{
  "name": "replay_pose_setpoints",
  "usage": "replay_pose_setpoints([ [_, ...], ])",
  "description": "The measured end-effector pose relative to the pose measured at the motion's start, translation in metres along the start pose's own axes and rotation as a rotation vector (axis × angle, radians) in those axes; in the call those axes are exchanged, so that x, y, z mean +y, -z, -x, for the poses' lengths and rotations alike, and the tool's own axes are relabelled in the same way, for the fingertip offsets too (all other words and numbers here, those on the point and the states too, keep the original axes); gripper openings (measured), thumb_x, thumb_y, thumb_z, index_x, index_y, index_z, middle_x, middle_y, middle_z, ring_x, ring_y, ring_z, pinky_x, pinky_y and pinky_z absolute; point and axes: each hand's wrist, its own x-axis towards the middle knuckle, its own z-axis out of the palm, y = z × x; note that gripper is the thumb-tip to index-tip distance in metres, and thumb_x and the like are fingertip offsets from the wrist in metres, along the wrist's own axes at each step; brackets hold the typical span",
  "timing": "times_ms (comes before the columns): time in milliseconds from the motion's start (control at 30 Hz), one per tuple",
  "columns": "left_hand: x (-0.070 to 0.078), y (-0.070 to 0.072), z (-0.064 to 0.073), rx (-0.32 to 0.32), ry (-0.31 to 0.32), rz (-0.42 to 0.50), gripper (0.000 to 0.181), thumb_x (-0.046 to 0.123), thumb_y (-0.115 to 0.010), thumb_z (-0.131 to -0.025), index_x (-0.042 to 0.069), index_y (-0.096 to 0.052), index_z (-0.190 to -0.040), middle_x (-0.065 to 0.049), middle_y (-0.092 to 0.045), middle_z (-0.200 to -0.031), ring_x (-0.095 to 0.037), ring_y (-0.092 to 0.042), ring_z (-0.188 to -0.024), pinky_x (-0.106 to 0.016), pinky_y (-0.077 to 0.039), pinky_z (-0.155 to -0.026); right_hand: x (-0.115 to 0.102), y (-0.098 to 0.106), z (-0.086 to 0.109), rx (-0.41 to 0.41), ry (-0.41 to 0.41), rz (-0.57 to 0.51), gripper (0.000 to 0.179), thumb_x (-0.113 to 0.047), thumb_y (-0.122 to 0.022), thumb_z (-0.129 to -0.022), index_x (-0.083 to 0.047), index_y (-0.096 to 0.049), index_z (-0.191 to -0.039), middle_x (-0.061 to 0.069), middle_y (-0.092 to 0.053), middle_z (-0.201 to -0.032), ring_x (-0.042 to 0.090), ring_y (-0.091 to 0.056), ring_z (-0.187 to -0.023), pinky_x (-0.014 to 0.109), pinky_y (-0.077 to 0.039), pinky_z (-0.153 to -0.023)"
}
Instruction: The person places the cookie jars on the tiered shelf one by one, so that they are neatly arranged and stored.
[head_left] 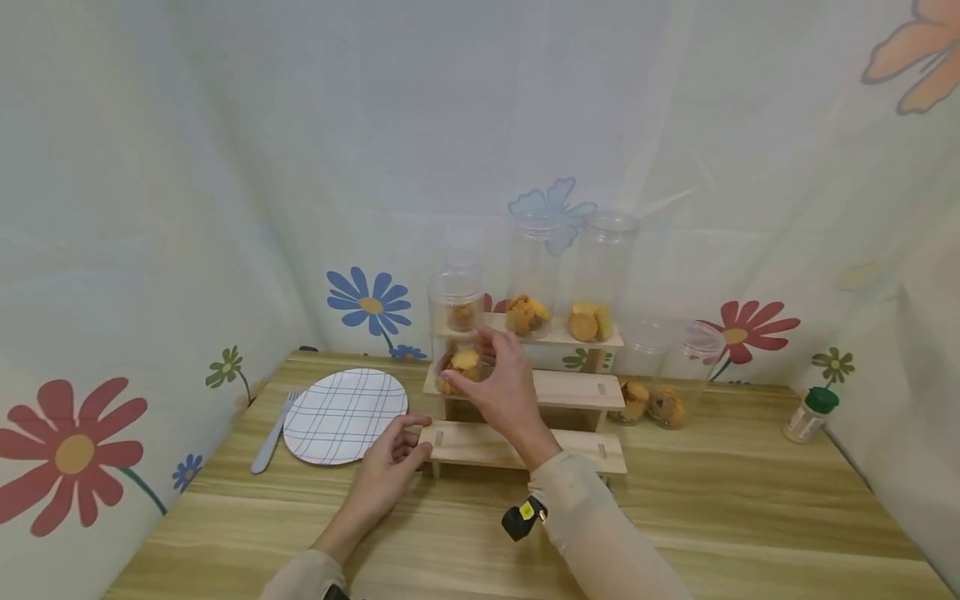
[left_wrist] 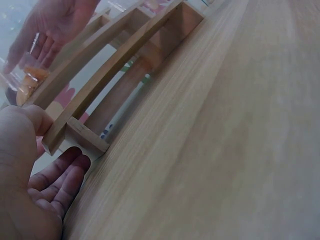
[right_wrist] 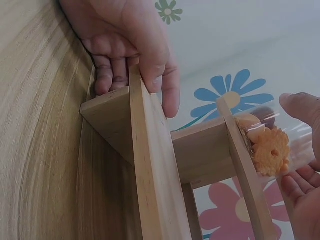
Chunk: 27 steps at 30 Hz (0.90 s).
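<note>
A three-step wooden display rack (head_left: 517, 443) stands on the table. My left hand (head_left: 386, 467) grips the left end of its lowest step; in the right wrist view, thumb and fingers close around the board's end. With my right hand (head_left: 513, 390) I hold a clear jar of cookies (head_left: 463, 360) at the left end of the middle step. In the right wrist view, a ridged orange cookie (right_wrist: 272, 151) shows through its wall, close over the step's edge. Clear cookie jars stand on the top step: a left jar (head_left: 456, 302), a middle jar (head_left: 529, 312) and a right jar (head_left: 591, 319).
Two more cookie jars (head_left: 666, 404) stand on the table right of the rack. At the left lie a checked plate (head_left: 345, 417) and a fork (head_left: 272, 442). A green-capped shaker (head_left: 810, 414) stands at the far right. A flowered curtain (head_left: 420, 150) hangs behind the table.
</note>
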Motion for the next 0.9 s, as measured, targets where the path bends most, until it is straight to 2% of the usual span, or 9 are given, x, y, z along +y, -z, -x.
replay_pose_setpoints([
  [167,-0.001,0.001,0.0,0.002,0.001,-0.001,0.035,0.015,-0.075,-0.108,0.016,-0.068,-0.142,-0.009,-0.074,-0.101,-0.018,-0.072,-0.096,-0.026,-0.06,-0.087,-0.002,0.002,0.002,-0.019,-0.013,0.022,0.084,-0.028,-0.098,-0.089,-0.004,-0.056,-0.158,0.014,-0.061,-0.145,0.031,-0.067,-0.131,0.047,-0.058,-0.111],
  [367,-0.001,0.0,-0.001,0.003,0.011,0.006,0.035,0.015,-0.076,-0.107,0.017,-0.068,-0.141,-0.008,-0.075,-0.102,-0.017,-0.072,-0.096,-0.026,-0.06,-0.087,-0.002,0.011,0.006,-0.027,-0.029,0.0,0.095,-0.031,-0.099,-0.088,-0.004,-0.05,-0.164,0.017,-0.06,-0.147,0.036,-0.065,-0.134,0.054,-0.054,-0.115],
  [600,0.001,-0.001,-0.001,0.008,0.008,0.001,0.034,0.014,-0.076,-0.107,0.017,-0.069,-0.14,-0.008,-0.075,-0.101,-0.016,-0.071,-0.096,-0.025,-0.059,-0.088,0.006,0.035,0.019,-0.025,-0.057,-0.062,0.096,-0.028,-0.098,-0.088,-0.008,-0.047,-0.167,0.011,-0.062,-0.151,0.032,-0.063,-0.138,0.052,-0.051,-0.119],
  [733,0.001,-0.001,-0.001,0.011,0.01,-0.005,0.034,0.013,-0.076,-0.107,0.017,-0.069,-0.14,-0.008,-0.075,-0.101,-0.017,-0.071,-0.096,-0.025,-0.058,-0.088,0.006,0.051,0.028,-0.02,-0.069,-0.11,0.092,-0.024,-0.096,-0.091,-0.01,-0.047,-0.168,0.01,-0.061,-0.154,0.033,-0.061,-0.141,0.055,-0.05,-0.119],
  [900,-0.001,-0.001,-0.001,0.013,0.015,-0.014,0.035,0.014,-0.076,-0.107,0.018,-0.069,-0.141,-0.007,-0.075,-0.101,-0.017,-0.071,-0.096,-0.025,-0.058,-0.089,0.004,0.073,0.038,-0.024,-0.016,-0.089,0.091,-0.022,-0.095,-0.092,-0.009,-0.046,-0.168,0.009,-0.059,-0.158,0.032,-0.061,-0.143,0.054,-0.05,-0.119],
])
